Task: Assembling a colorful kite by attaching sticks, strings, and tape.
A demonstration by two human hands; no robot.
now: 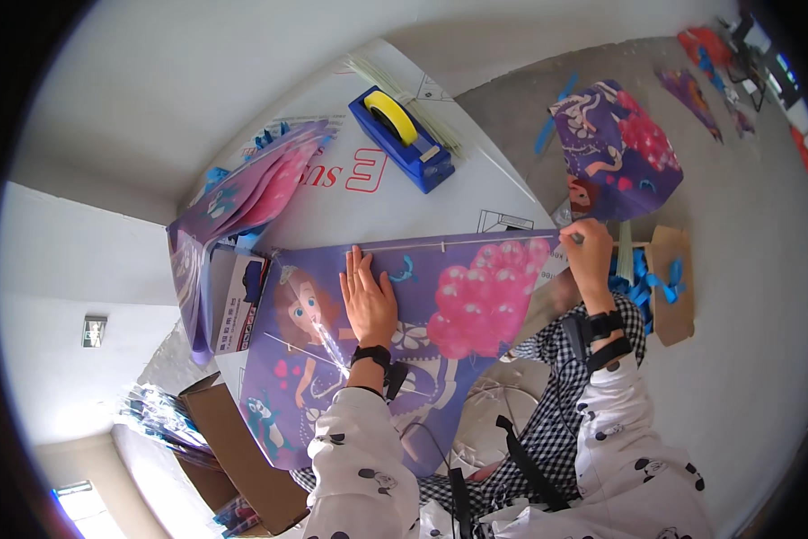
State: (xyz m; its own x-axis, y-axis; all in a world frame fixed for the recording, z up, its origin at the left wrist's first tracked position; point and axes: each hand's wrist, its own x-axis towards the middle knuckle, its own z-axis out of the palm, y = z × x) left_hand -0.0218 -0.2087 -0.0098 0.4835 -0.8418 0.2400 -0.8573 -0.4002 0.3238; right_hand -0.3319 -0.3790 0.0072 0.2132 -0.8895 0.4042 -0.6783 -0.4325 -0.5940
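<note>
A purple printed kite sail point(485, 292), with a cartoon figure and pink balloons on it, lies across the near side of the white table and hangs over its edge toward me. A thin pale rod point(476, 241) runs along its far edge. My left hand point(370, 304) rests flat on the sail, fingers stretched out and their tips near the rod. At the sail's right corner, my right hand point(589, 256) is closed in a pinch on the corner. Whether the rod's end is also between those fingers is hidden.
Beyond the sail stands a blue tape dispenser point(422, 162) beside a bundle of thin pale sticks point(440, 126). Folded purple sails point(242, 198) are piled at the left. Cardboard boxes stand lower left point(247, 449) and at right point(671, 305), the latter with blue ribbons. Another sail point(615, 153) is at upper right.
</note>
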